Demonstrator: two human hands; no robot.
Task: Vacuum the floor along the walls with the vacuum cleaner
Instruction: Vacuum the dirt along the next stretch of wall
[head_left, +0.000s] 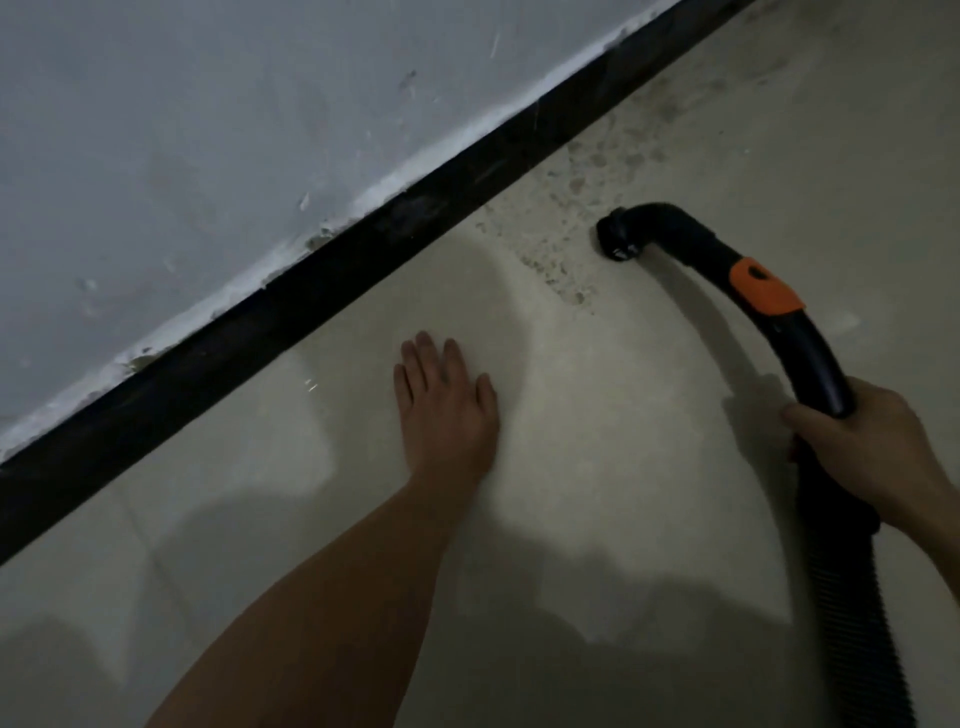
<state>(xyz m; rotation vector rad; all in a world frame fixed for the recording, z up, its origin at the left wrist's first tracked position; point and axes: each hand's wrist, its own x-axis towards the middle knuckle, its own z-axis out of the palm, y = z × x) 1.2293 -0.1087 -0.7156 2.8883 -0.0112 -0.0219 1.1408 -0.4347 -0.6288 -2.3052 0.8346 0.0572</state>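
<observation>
Roughly partway: floor (623, 441) along the black skirting (311, 306) looks clean lower left, speckled dust (582, 218) remains toward upper right; your right hand (862, 447) grips the vacuum hose handle (810, 353), nozzle (617, 242) at the dust's edge right of centre, left hand (447, 410) flat, fingers straight, at centre.

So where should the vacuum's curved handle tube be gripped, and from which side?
The smooth lower end of the handle tube, between the orange slider and the ribbed hose, from above, as the right hand does: the bend then aims the nozzle at the floor.

The black curved vacuum pipe (808, 358), with an orange slider (766, 286), touches the dusty pale floor (597, 415) near the wall (208, 130).
</observation>
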